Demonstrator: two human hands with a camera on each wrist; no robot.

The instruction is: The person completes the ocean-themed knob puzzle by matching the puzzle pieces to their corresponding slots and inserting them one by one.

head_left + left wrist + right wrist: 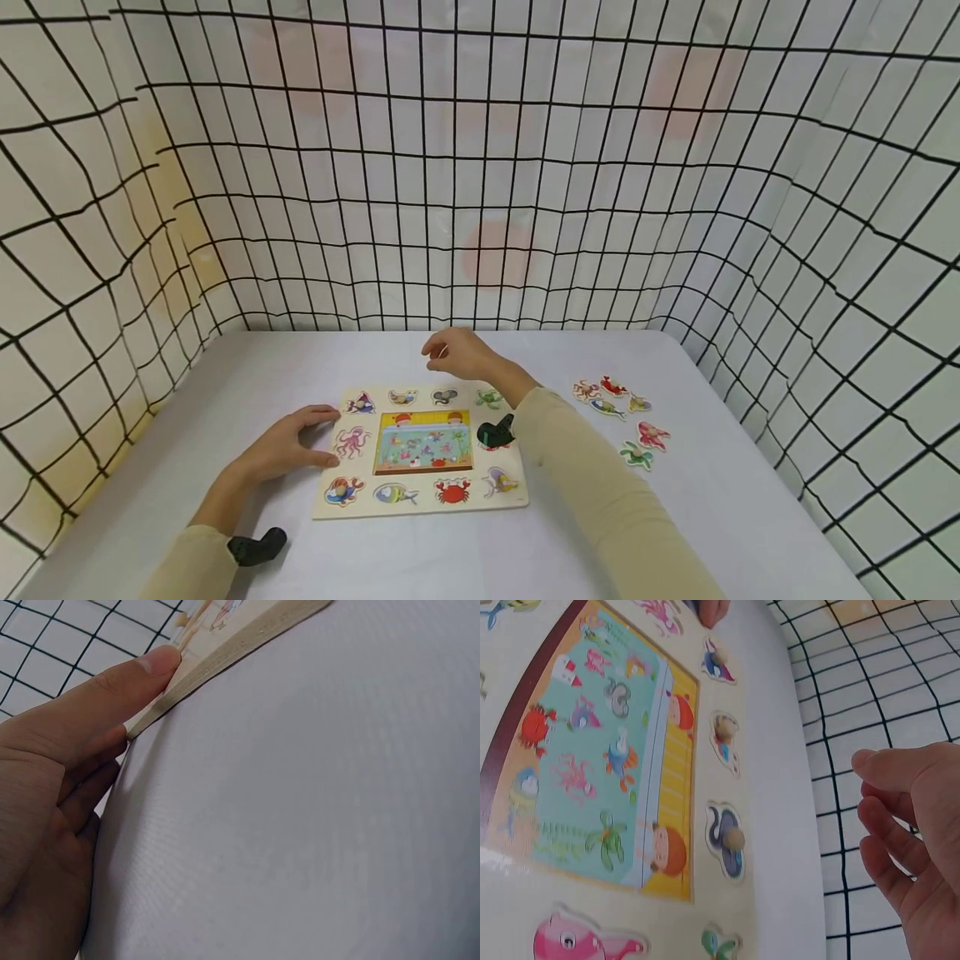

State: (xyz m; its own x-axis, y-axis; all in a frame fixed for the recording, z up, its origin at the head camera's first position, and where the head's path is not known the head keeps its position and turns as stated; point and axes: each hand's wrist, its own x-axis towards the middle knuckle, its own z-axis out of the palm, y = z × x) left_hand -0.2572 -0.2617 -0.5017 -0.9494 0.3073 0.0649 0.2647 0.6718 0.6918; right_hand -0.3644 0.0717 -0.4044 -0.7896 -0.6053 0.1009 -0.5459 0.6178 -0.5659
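Note:
A wooden peg puzzle board with a printed fish-tank picture lies on the table. My left hand rests at its left edge, the thumb on the rim and the fingers spread. Past the board's far edge is my right hand, raised, its fingers loosely bent with nothing between them. Along the far row, the purple fish, a small shell-like piece and the grey eel show round knobs. A knob also tops the blue-and-orange piece in the near left corner.
Several loose sea-animal pieces lie right of the board, among them a red crab, a pink piece and a green turtle-like piece. Black wire mesh walls the table at the back and sides. My right forearm crosses the board's right edge.

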